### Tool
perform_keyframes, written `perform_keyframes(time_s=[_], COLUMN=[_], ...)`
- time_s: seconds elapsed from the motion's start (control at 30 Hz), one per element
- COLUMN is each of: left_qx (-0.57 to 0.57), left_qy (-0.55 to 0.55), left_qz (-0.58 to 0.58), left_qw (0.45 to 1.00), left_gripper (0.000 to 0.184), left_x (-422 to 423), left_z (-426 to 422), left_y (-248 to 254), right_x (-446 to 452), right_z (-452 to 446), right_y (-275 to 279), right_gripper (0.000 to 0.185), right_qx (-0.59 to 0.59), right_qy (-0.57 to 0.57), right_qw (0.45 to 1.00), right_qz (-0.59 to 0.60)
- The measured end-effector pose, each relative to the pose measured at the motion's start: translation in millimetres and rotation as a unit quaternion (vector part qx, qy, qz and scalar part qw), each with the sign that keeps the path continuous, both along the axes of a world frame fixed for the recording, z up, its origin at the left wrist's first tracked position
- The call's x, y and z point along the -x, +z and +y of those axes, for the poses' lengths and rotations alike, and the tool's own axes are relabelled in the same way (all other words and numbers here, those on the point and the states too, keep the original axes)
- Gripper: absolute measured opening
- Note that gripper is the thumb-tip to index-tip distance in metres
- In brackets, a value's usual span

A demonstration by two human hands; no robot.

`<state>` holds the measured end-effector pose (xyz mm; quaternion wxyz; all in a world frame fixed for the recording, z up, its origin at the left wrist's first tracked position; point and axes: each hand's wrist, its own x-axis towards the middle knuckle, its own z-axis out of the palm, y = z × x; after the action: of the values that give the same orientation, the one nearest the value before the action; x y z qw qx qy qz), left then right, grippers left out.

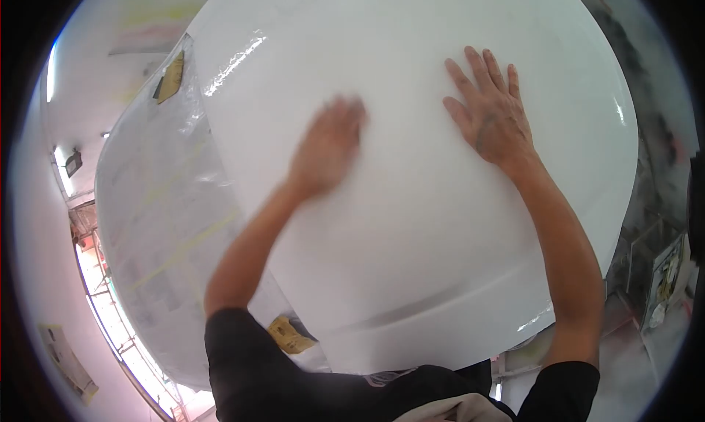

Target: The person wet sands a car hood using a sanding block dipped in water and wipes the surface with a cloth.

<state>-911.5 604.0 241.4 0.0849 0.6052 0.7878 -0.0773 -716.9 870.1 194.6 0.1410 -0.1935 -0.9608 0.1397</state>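
A large, glossy white panel (411, 224), which looks like a car hood, fills the middle of the head view. My right hand (493, 117) lies flat on its upper right part, fingers spread and holding nothing. To the left, my left hand (329, 146) is over the same panel, smeared by motion. Its fingers look bunched at the tips, and whether anything is under them cannot be made out.
Clear plastic sheeting (165, 194) covers the area left of the panel. Brownish-yellow masking pieces show at its upper corner (172, 78) and lower edge (291, 335). A glass-sided frame (664, 275) stands at right. A barred window (110, 297) is at left.
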Motion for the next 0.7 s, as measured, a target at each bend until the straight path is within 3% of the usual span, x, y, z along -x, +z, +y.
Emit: perform_keyframes(time_s=[0.03,0.07,0.1,0.13,0.17,0.27,0.3,0.37,0.43,0.5,0.57,0.6,0.63,0.7], left_qx=[-0.14,-0.168,-0.186,-0.247,-0.201,-0.079,-0.166,-0.106,-0.05,-0.063,-0.204,-0.198,-0.286,-0.225], left_qy=[-0.012,0.037,0.208,0.152,0.168,0.083,0.028,0.064,0.107,0.086,0.077,0.232,0.202,0.237], left_qz=[0.013,0.018,-0.144,0.075,0.132,0.104,0.073,-0.022,-0.06,-0.009,0.092,-0.016,0.08,0.086], left_qw=[0.99,0.985,0.949,0.954,0.956,0.988,0.983,0.992,0.991,0.994,0.972,0.952,0.933,0.941], left_gripper=[0.053,0.053,0.055,0.053,0.049,0.045,0.049,0.051,0.052,0.052,0.05,0.047,0.045,0.044], left_x=[58.4,101.5,114.2,169.2,176.7,101.3,52.2,-51.4,-77.8,-12.3,114.0,148.4,219.1,223.2], left_z=[21.5,60.2,106.7,121.6,136.7,81.6,18.9,-66.9,-114.7,-88.5,-36.3,15.1,22.9,36.8], left_y=[-25.7,-25.4,5.9,-27.7,-29.3,-8.2,-14.8,12.4,26.8,4.5,-28.6,9.2,-15.3,-23.0], right_x=[-0.8,1.3,1.1,0.7,0.1,0.4,1.0,1.2,2.7,4.0,3.8,5.0,6.9,-0.2], right_z=[-0.5,-1.8,-5.1,-6.5,0.8,-0.8,-4.6,-2.4,-2.2,-4.4,-2.6,-5.9,-4.6,5.6], right_y=[0.0,0.8,-0.7,-1.6,1.3,0.6,1.4,1.7,0.5,-2.0,-3.9,-6.6,-9.1,-3.3], right_gripper=[0.054,0.054,0.054,0.054,0.055,0.054,0.054,0.054,0.054,0.054,0.054,0.054,0.054,0.054], right_qx=[-0.002,-0.006,-0.006,-0.008,-0.019,-0.026,-0.018,-0.012,-0.022,-0.024,-0.021,-0.02,-0.024,-0.032], right_qy=[0.001,0.005,0.004,0.008,0.008,0.002,0.004,0.003,-0.01,-0.002,0.004,0.004,0.005,0.006], right_qw=[1.0,1.0,1.0,1.0,1.0,1.0,1.0,1.0,1.0,1.0,1.0,1.0,1.0,0.999], right_qz=[-0.002,-0.001,0.0,0.0,0.003,0.004,0.005,0.0,0.0,0.0,0.012,0.013,0.018,0.005])
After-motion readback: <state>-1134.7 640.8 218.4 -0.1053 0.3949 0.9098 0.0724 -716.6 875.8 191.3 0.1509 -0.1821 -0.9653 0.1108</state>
